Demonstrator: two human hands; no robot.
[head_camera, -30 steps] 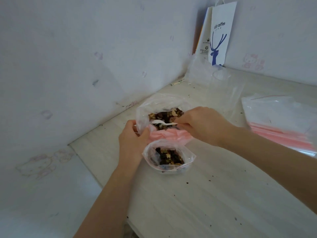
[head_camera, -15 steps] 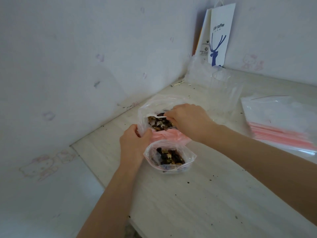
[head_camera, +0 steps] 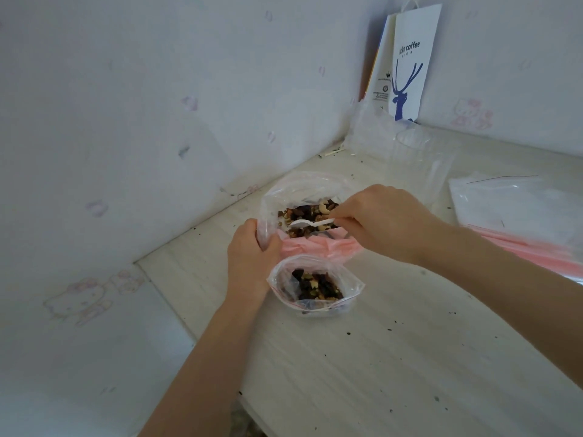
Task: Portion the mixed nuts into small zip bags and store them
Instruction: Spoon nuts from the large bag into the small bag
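the white spoon (head_camera: 310,223) lies with its long axis left to right, bowl pointing left, over the mixed nuts (head_camera: 307,212) in the large bag (head_camera: 299,187). the right hand (head_camera: 381,222) pinches its handle. the left hand (head_camera: 252,257) grips the large bag's left rim. the pale surface (head_camera: 394,357) meets white walls (head_camera: 157,121) in a corner. just nearer, the open small zip bag (head_camera: 355,287) holds nuts.

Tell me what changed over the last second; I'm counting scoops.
The right hand, pinching the spoon, dipped into the big bag, then drew back right, so the spoon shows again over the nuts. The left hand kept gripping the big bag's rim; the small bag stayed open.
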